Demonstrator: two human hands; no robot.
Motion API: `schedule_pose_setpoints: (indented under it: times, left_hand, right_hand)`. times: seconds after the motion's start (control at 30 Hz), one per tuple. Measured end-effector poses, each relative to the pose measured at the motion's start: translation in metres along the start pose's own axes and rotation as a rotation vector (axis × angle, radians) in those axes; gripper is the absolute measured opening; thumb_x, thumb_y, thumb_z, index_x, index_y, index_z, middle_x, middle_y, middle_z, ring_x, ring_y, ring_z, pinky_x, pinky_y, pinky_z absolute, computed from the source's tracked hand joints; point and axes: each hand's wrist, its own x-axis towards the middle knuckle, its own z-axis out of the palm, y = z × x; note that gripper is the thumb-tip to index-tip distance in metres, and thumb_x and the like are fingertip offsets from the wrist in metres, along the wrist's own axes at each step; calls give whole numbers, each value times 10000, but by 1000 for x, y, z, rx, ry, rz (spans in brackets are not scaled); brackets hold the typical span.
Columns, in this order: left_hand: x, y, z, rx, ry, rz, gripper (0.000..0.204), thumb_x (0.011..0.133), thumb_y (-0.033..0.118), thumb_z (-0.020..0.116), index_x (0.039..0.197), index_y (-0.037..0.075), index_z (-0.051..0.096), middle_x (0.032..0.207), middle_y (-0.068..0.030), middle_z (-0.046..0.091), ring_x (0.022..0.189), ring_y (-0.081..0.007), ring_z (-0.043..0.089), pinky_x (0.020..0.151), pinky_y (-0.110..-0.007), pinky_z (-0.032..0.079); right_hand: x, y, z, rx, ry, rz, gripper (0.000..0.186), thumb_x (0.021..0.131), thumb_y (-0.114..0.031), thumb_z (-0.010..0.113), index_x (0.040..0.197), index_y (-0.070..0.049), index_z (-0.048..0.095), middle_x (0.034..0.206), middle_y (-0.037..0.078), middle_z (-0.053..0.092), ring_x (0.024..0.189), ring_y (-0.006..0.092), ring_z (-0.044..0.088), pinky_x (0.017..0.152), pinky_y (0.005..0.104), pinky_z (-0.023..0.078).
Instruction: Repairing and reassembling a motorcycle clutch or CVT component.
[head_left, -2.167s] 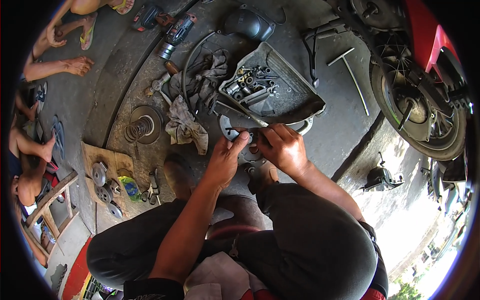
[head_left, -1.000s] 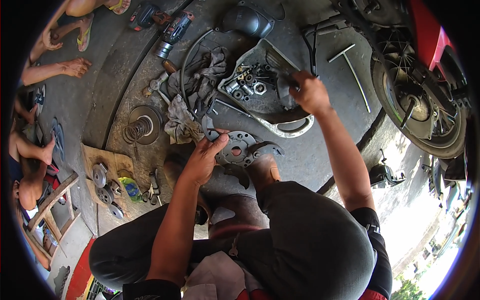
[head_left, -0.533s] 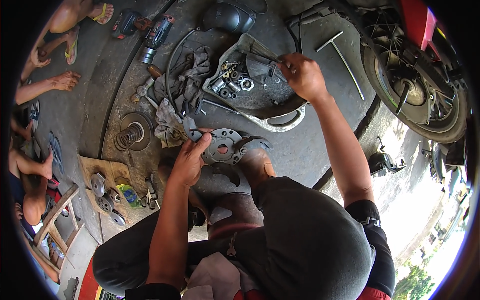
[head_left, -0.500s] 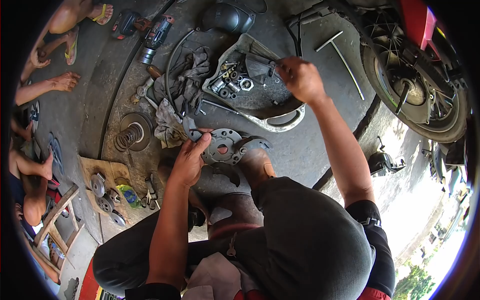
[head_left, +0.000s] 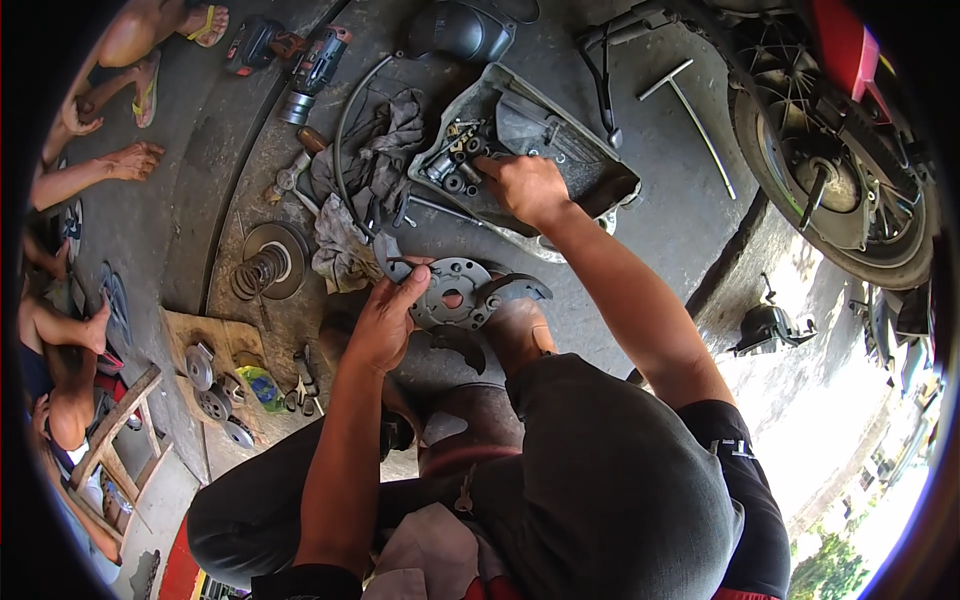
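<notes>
My left hand (head_left: 385,315) is closed on the rim of a round grey clutch plate (head_left: 434,304), thumb on its upper face. Curved clutch shoes (head_left: 522,288) stick out from the plate's edge, over my boot (head_left: 520,335). Over a grey metal tray-like cover (head_left: 622,205), my right hand (head_left: 530,187) reaches down with its index finger stretched out, touching or just above small metal parts (head_left: 452,172). Its other fingers are curled and partly hidden, with nothing visible in them. Several bushings, nuts and bolts lie heaped at the tray's left end.
Left of the tray lie a grey rag (head_left: 380,145), a hammer (head_left: 292,175), a cordless impact wrench (head_left: 318,72) and a spring on a round plate (head_left: 275,262). A T-handle wrench (head_left: 700,130) and a motorcycle wheel (head_left: 830,180) are at right. Other people sit along the left edge.
My right hand has moved left and lower, from the tray's right side to the heap of small parts. The tray has shifted slightly right. My left hand still holds the clutch plate.
</notes>
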Motion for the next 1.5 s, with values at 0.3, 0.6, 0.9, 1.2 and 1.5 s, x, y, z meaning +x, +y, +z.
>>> schedule_pose_setpoints:
  times: [0.3,0.6,0.9,1.2,1.5]
  left_hand:
    - [-1,3,-5,-8,61,36,290,1073,264,640,1290,73,613,1254,-89,657,1172,-229,647,991,-401,538]
    - [14,8,31,-218,115,131,441,1093,371,581,1339,6,610,1271,-101,694,1140,-205,693,983,-373,559]
    - [13,28,71,-134,188,227,498,1035,386,696,1390,77,534,1269,-18,605,1138,-139,599,807,-288,526]
    - [8,37,85,-288,256,241,495,1013,380,730,1339,55,549,1218,-41,636,1089,-168,635,780,-327,537]
    - [-5,63,80,-353,1,315,525,1095,461,524,1407,41,574,1319,-112,687,1194,-229,682,1005,-453,562]
  right_hand:
    - [6,6,13,9,30,81,246,1015,-242,563,1194,-117,677,1005,176,775,902,373,766,797,490,606]
    - [-103,-59,-68,589,392,-275,211,773,-139,860,977,-143,808,920,25,724,995,230,628,899,390,492]
    - [-105,-87,-80,352,335,-285,246,727,-198,886,965,-199,823,1007,-60,752,1096,195,582,987,411,344]
    - [-109,-97,-81,245,502,-286,250,667,-224,876,903,-179,808,984,-56,750,1106,196,615,1001,471,345]
    - [-149,-68,-139,332,497,-170,385,781,-193,868,1114,-43,745,1004,124,707,932,324,662,827,428,529]
